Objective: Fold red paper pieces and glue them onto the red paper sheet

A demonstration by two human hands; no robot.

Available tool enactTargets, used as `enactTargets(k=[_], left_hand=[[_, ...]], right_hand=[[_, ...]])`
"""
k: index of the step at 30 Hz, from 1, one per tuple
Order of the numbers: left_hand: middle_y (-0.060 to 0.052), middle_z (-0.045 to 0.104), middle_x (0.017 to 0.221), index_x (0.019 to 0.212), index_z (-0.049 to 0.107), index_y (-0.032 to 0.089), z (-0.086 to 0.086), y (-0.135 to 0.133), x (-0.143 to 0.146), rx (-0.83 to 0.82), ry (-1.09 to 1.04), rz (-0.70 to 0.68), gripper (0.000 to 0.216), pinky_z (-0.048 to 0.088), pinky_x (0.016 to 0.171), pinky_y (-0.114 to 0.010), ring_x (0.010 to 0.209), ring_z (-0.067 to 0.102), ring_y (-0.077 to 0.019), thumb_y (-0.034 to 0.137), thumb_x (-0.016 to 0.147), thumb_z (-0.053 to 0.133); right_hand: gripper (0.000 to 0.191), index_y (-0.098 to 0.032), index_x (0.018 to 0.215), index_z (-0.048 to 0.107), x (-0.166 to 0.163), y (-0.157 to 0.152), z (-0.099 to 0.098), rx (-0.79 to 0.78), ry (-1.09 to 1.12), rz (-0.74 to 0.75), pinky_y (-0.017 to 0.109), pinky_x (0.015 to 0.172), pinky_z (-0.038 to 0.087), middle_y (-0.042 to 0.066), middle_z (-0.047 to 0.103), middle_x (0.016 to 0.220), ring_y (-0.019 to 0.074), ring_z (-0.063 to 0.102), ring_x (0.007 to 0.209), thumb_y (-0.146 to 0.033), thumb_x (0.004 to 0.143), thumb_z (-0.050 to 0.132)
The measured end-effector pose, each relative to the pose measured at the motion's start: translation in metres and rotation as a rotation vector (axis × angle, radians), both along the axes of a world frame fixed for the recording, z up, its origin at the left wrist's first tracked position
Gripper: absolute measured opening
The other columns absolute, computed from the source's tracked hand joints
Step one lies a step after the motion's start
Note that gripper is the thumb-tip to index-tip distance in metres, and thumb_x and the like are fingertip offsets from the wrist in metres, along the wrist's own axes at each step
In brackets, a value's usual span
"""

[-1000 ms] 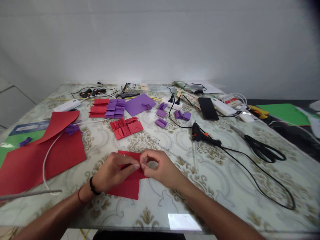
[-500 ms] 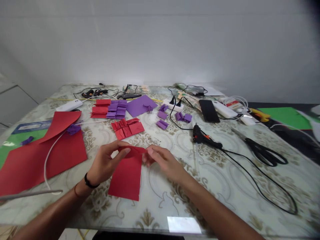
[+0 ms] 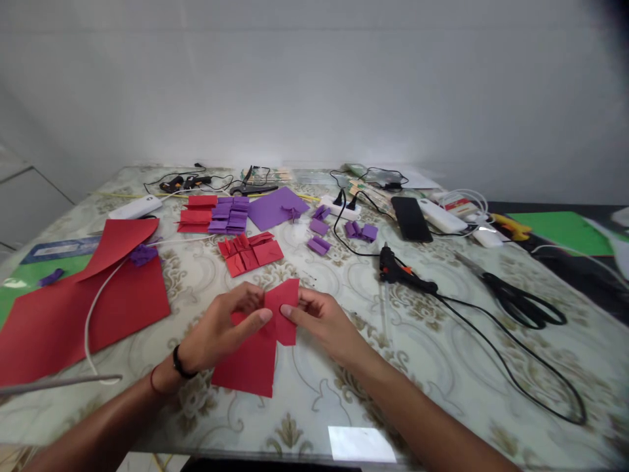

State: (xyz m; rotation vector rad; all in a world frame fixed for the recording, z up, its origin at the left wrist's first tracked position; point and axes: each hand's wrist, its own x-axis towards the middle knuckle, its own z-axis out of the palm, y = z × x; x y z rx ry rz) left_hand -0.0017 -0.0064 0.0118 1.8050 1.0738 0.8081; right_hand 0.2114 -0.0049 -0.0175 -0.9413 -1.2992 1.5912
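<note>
Both my hands meet over a small red paper piece (image 3: 284, 308) held just above the table, near its front edge. My left hand (image 3: 223, 333) pinches the piece's left side with thumb and fingers closed. My right hand (image 3: 322, 318) grips the right side, thumb on top. A larger red paper rectangle (image 3: 248, 367) lies flat under my left hand. Behind it sits a pile of folded red pieces (image 3: 250, 251).
A big red sheet (image 3: 73, 308) with a white cable lies left. Folded purple pieces (image 3: 228, 213) and a purple sheet (image 3: 275, 206) sit further back. A black glue gun (image 3: 400, 272) with its cord, black scissors (image 3: 521, 303), a phone (image 3: 411, 218) and a power strip are on the right.
The red piece has been lifted off the rectangle and turned up so its face shows, and both hands have shifted slightly with it.
</note>
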Motion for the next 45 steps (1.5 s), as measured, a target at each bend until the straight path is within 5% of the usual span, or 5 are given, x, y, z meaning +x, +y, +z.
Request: enactTargets(k=[3,7,16,26,45], left_hand=[[0.0,0.066,0.068,0.072,0.062,0.016,0.0,0.0,0.003,-0.086,0.115,-0.051,0.03,0.044,0.062,-0.023,0.065,0.059,-0.0127,0.033,0.097,0.059],[0.001,0.064,0.062,0.064,0.058,0.015,-0.004,0.0,0.003,-0.106,0.139,-0.065,0.037,0.038,0.058,-0.023,0.059,0.053,-0.0105,0.033,0.096,0.059],[-0.003,0.071,0.078,0.09,0.074,0.015,-0.014,0.008,-0.002,-0.228,-0.043,0.001,0.026,0.046,0.059,-0.022,0.07,0.061,-0.0144,0.039,0.094,0.064],[-0.005,0.08,0.09,0.097,0.076,0.017,-0.016,0.01,-0.003,-0.281,-0.077,0.036,0.022,0.054,0.068,-0.024,0.083,0.073,-0.0199,0.036,0.09,0.069],[0.0,0.068,0.074,0.096,0.064,0.017,-0.016,0.005,0.002,-0.33,-0.084,0.034,0.023,0.042,0.051,-0.021,0.064,0.062,-0.015,0.035,0.084,0.072]], right_hand=[[0.033,-0.019,0.095,0.073,-0.002,-0.003,-0.001,0.018,-0.065,0.006,0.029,0.069,0.051,0.002,0.071,0.082,0.0169,0.064,0.073,-0.05,0.085,0.075],[0.032,-0.018,0.095,0.072,-0.004,-0.006,-0.004,0.027,-0.129,-0.001,0.031,0.072,0.052,0.003,0.071,0.084,0.0188,0.066,0.077,-0.049,0.087,0.072],[0.034,-0.018,0.069,0.058,0.003,-0.002,0.003,0.089,-0.353,0.036,0.024,0.055,0.033,-0.004,0.053,0.063,0.0108,0.045,0.058,-0.043,0.09,0.067],[0.03,-0.017,0.072,0.069,-0.001,0.0,0.007,0.008,-0.385,-0.015,0.025,0.058,0.04,0.0,0.069,0.064,0.0154,0.064,0.06,-0.041,0.089,0.066],[0.033,-0.017,0.094,0.073,-0.002,0.001,0.002,-0.021,-0.238,-0.084,0.03,0.068,0.052,0.004,0.078,0.072,0.0204,0.073,0.069,-0.045,0.079,0.08]])
